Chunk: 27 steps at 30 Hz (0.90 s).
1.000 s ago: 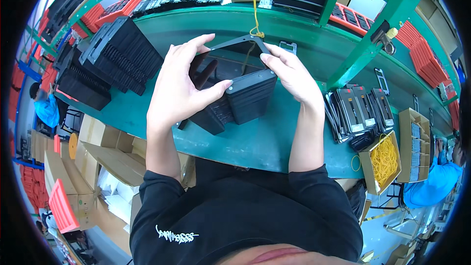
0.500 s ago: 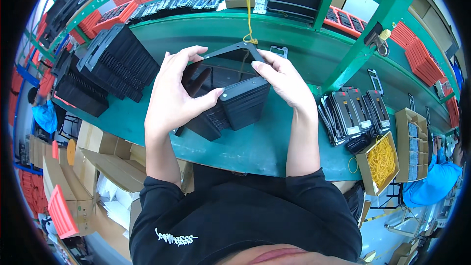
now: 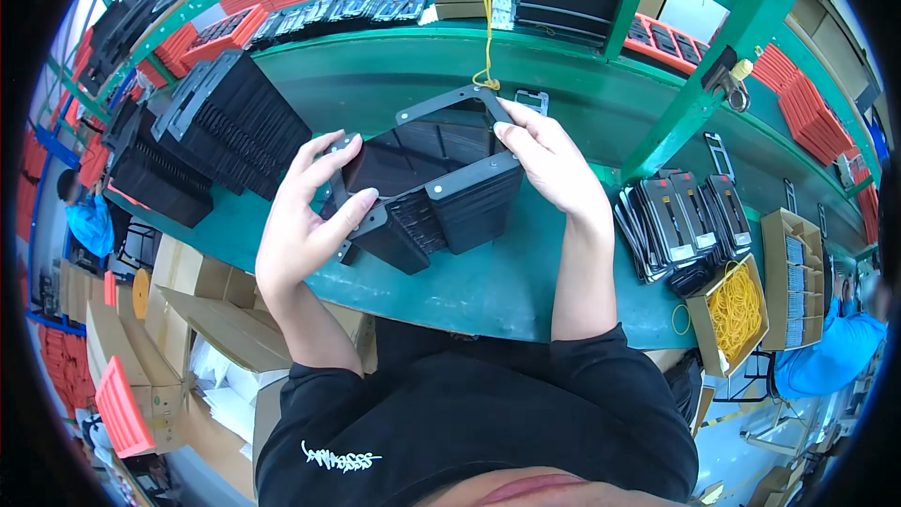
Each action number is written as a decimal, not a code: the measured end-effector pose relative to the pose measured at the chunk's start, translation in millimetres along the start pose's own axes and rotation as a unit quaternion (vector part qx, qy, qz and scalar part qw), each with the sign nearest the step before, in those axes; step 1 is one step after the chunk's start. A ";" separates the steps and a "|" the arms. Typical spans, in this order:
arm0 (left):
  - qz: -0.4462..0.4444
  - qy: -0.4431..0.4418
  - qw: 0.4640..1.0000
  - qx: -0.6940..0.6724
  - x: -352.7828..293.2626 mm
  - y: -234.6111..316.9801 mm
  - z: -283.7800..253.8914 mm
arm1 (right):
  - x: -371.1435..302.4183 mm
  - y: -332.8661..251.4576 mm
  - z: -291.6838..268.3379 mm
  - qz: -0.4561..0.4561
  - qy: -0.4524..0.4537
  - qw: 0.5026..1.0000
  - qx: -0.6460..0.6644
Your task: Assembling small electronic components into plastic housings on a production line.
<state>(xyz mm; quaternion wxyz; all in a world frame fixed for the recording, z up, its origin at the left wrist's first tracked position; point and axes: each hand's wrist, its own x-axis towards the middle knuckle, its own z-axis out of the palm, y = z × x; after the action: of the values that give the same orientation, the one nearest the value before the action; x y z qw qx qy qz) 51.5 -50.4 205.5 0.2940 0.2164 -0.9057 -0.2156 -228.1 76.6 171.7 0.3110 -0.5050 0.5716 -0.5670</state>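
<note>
In front of me on the green bench is a tall stack of black trays with notched sides. A glossy dark panel lies across its top, inside black corner pieces. My left hand grips the left end of the top, its thumb on the near corner and fingers on the far one. At the right corner my right hand holds the edge, thumb above and fingers outside, partly hidden. Just beyond that corner hangs a yellow cord.
More black tray stacks stand at the left. Slim dark devices, a box of yellow rubber bands and a divided carton occupy the right. A green post rises behind them. Open cartons sit below left. People in blue work at both sides.
My left hand has drawn back leftward, from over the panel to its left end, uncovering more of the glossy surface. My right hand keeps its hold at the right corner.
</note>
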 end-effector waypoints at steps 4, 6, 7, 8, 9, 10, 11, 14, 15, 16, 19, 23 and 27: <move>-0.036 0.015 0.999 -0.038 -3.8 1.8 3.4 | 3.9 5.8 3.4 0.044 0.040 0.998 0.017; -0.017 0.003 0.994 -0.107 -2.8 -11.2 3.0 | 10.3 7.3 3.9 0.072 0.071 0.992 0.071; -0.007 -0.002 0.990 -0.140 -2.8 -16.8 4.9 | 14.2 10.0 2.7 0.071 0.070 0.993 0.070; -0.007 0.000 0.990 -0.141 -4.4 -21.0 11.5 | 18.6 15.0 0.4 0.063 0.128 0.990 0.007; -0.016 0.024 0.980 -0.198 -6.9 -26.3 21.2 | 23.6 21.5 -0.7 0.055 0.184 0.980 -0.055; -0.025 0.049 0.966 -0.254 -9.2 -30.7 31.1 | 28.6 27.6 -0.7 0.046 0.239 0.963 -0.116; -0.034 0.073 0.947 -0.311 -11.1 -32.3 38.0 | 32.2 33.3 -0.6 0.046 0.237 0.963 -0.117; -0.014 0.099 0.959 -0.265 -10.6 -36.0 46.6 | 41.4 49.1 1.2 -0.107 0.117 0.983 0.090; -0.004 0.111 0.964 -0.242 -10.0 -36.0 49.2 | 41.4 51.9 -1.1 -0.105 0.113 0.984 0.088; -0.010 0.117 0.963 -0.242 -11.6 -33.6 51.5 | 40.5 55.5 -4.5 -0.117 0.132 0.984 0.028; -0.074 0.147 0.915 -0.368 -13.3 -22.5 55.1 | 35.3 50.2 -4.5 -0.142 0.162 0.972 -0.090; -0.036 0.108 0.960 -0.255 -16.9 -38.8 44.3 | 4.0 -5.4 10.4 -0.199 0.290 0.936 -0.022; -0.030 0.084 0.956 -0.278 -12.1 -34.9 41.2 | -39.0 -44.2 21.2 -0.245 0.106 0.947 0.177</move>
<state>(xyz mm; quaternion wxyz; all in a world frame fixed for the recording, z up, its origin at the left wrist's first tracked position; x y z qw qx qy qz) 43.9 -61.6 151.9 0.4114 0.1704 -0.7751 -0.4484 -186.9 112.5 202.3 0.1844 -0.5033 0.3502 -0.7681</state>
